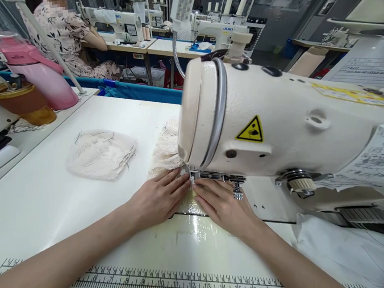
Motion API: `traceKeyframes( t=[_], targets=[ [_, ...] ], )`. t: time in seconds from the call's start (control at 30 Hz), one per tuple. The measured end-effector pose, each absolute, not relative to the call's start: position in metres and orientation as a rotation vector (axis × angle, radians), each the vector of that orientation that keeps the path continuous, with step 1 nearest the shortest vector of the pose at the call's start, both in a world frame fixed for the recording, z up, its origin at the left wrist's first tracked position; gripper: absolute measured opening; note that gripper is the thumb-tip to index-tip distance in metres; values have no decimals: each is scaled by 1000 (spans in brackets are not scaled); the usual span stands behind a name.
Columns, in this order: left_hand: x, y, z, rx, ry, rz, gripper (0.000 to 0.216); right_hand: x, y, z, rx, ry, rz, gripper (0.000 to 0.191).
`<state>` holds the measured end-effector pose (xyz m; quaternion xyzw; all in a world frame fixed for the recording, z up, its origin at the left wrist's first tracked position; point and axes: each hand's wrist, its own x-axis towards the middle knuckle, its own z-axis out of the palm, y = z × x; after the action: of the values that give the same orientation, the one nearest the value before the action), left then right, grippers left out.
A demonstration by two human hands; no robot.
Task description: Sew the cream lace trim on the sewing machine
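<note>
A cream-coloured sewing machine (pixel 260 124) stands over the table, with its presser foot and needle area (pixel 192 175) low at the left end. Gathered sheer cream fabric (pixel 166 148) lies behind the foot, partly hidden by the machine head. My left hand (pixel 161 195) rests flat at the fabric's near edge, fingers stretched toward the foot. On the other side, my right hand (pixel 222 202) has its fingers extended, thumb apart, and fingertips close to the foot. Part of that hand is covered by the metal attachment (pixel 238 189). A second sheer cream piece (pixel 100 154) with loose dark threads lies to the left.
A printed ruler (pixel 177 282) runs along the table's front edge. White cloth (pixel 352 246) lies at right. A pink bottle (pixel 36 70) and a brown cup (pixel 23 102) stand at far left. Beyond, a person (pixel 65 38) sits by another sewing machine (pixel 110 23).
</note>
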<state>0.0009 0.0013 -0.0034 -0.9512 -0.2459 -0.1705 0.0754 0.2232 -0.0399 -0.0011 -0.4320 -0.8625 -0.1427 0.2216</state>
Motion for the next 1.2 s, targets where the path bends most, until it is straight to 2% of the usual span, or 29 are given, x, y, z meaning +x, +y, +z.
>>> traceKeyframes(
  t=[0.2, 0.7, 0.9, 1.2],
  targets=[
    [1, 1, -3, -2861, -750, -488, 38, 225, -40, -6, -1261, -2350, -494, 25],
    [7, 1, 2, -2828, -843, -420, 39, 221, -36, -2, -1306, -2304, -471, 28],
    [5, -3, 1, -2712, -668, -440, 34, 222, -33, -4, -1312, -2303, -294, 26],
    [7, 0, -3, -2757, -834, -431, 37, 220, -38, 5, -1416, -2296, 12, 32]
  ],
)
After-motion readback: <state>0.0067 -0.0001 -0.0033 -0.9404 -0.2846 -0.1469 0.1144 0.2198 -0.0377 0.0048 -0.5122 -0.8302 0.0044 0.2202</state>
